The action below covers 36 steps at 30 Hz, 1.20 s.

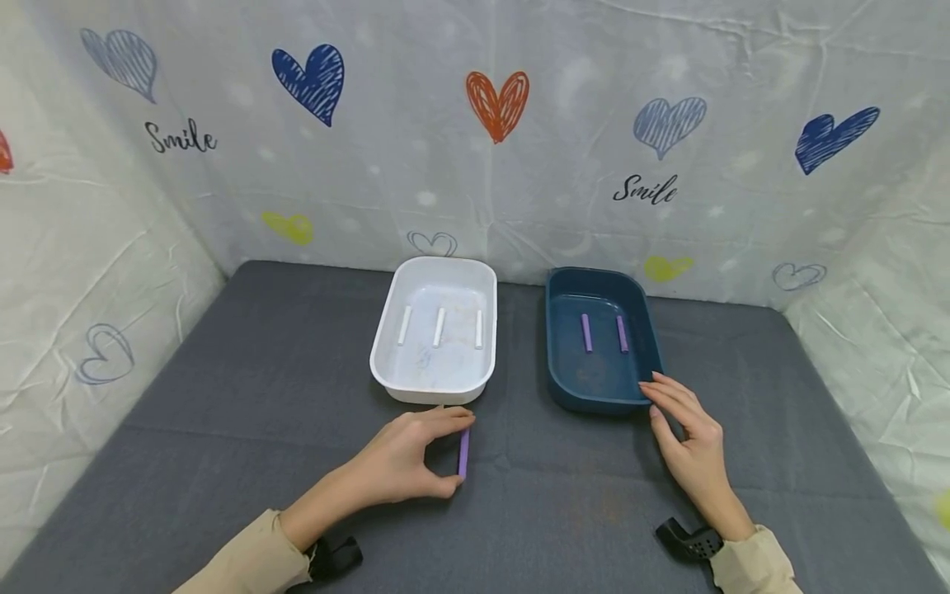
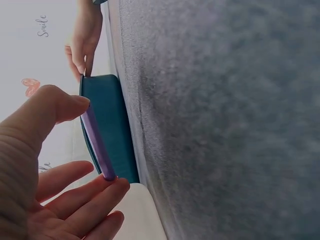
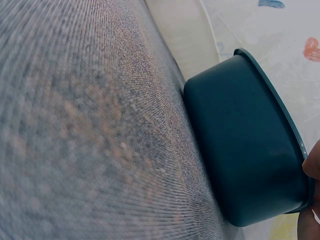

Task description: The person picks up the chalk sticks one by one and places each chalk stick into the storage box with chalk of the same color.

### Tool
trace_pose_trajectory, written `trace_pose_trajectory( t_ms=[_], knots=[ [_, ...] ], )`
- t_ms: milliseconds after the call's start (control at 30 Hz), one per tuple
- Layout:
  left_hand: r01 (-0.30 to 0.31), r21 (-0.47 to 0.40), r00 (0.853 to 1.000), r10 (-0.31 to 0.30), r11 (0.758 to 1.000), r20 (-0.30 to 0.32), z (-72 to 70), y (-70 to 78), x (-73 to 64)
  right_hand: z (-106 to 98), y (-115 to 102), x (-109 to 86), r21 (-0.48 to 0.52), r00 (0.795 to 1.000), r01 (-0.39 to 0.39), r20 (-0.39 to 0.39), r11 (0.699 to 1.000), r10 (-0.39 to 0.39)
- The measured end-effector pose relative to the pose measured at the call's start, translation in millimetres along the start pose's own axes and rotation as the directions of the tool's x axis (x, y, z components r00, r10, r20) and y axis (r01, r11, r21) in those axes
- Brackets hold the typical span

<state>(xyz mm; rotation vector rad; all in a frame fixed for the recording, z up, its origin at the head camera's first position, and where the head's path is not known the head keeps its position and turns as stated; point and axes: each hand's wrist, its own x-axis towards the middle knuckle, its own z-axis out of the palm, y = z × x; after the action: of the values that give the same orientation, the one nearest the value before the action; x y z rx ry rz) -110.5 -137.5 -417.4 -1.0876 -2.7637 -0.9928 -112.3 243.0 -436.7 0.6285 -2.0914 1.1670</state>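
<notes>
My left hand [image 1: 404, 454] pinches a stick of purple chalk [image 1: 463, 452] between thumb and fingertips, just in front of the white tray. In the left wrist view the chalk [image 2: 99, 142] spans from thumb tip to fingertips. At the near right corner of the dark blue tray [image 1: 604, 404], my right hand [image 1: 690, 437] holds the rim with its fingertips and thumb. Two purple chalks [image 1: 586, 332] lie apart inside that tray. Three white chalks [image 1: 439, 327] lie side by side in the white tray [image 1: 438, 396].
Grey cloth [image 1: 297, 371] covers the table under both trays. Behind them rises a white curtain [image 1: 416, 165] printed with hearts and words. Each wrist wears a black strap [image 1: 690, 540].
</notes>
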Motion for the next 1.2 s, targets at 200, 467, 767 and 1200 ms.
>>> trace_pose_trajectory(
  t_ms=[200,467,767,1200],
  knots=[
    [-0.033,0.000,0.999,0.033,0.999,-0.013,1.5,1.1,8.6,0,0,0.9,-0.011,1.000,0.003,-0.003,1.000,-0.003],
    [-0.066,-0.012,0.997,0.066,0.998,-0.028,2.8,4.1,20.6,-1,1,0.4,-0.004,1.000,0.012,-0.012,1.000,-0.012],
    [-0.121,-0.020,0.992,0.120,0.992,-0.039,6.9,11.1,31.8,0,1,0.9,0.005,1.000,0.018,-0.010,1.000,-0.018],
    [-0.123,-0.054,0.991,0.120,0.991,-0.052,6.2,17.3,40.8,1,1,1.2,0.028,1.000,0.025,-0.007,0.999,-0.025]
  ],
)
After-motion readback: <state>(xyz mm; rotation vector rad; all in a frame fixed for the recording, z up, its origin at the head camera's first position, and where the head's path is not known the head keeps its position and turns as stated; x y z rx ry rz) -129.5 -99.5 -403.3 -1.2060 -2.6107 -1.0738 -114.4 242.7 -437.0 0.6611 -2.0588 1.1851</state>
